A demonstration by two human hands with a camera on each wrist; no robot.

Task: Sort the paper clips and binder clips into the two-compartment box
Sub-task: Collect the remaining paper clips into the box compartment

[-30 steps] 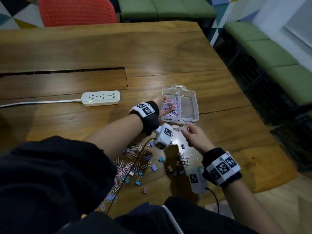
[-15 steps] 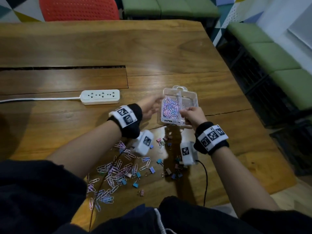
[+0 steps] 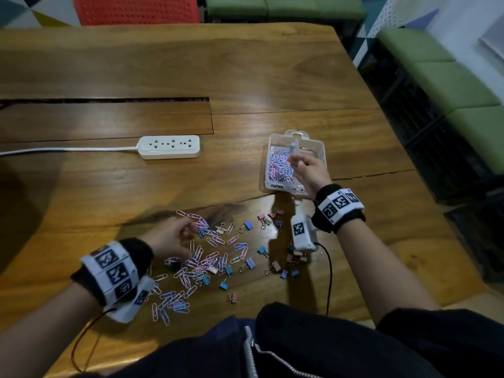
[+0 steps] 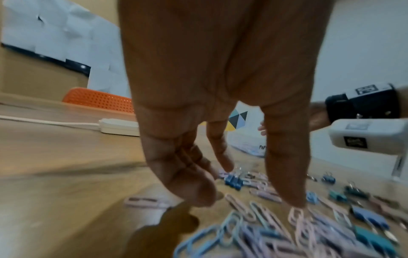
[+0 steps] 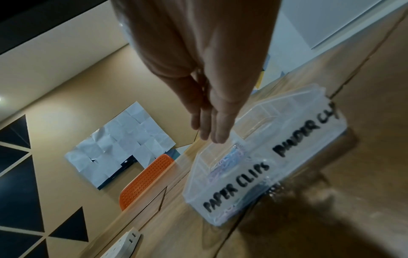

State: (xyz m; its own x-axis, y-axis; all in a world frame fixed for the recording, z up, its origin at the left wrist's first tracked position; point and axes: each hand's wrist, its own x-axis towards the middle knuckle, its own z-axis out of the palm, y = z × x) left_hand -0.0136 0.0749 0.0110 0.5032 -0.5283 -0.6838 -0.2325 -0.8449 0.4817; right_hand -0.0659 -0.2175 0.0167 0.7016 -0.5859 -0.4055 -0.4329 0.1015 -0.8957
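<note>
Since 0.5 s ago the left hand [image 3: 174, 238] dropped from the box [image 3: 313, 148] to the paper clips [image 3: 188, 271] lower-center, fingers loosely apart; right hand [image 3: 309, 170] fingers straight, together, over box. Wood table [image 3: 245, 77], orange chair [image 3: 136, 9] up top.

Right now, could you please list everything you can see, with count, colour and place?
Two-compartment box: one, clear, far right of table; left compartment holds paper clips.
Loose paper clips: many, pink, blue, lilac; near edge.
Binder clips: over a dozen, blue, teal, pink; right of them.
Power strip: one, white, mid-table.
Table: one, brown wood.
Chair: one, orange-red, beyond table.
Left hand: over loose clips.
Right hand: fingers straight, over box.
</note>
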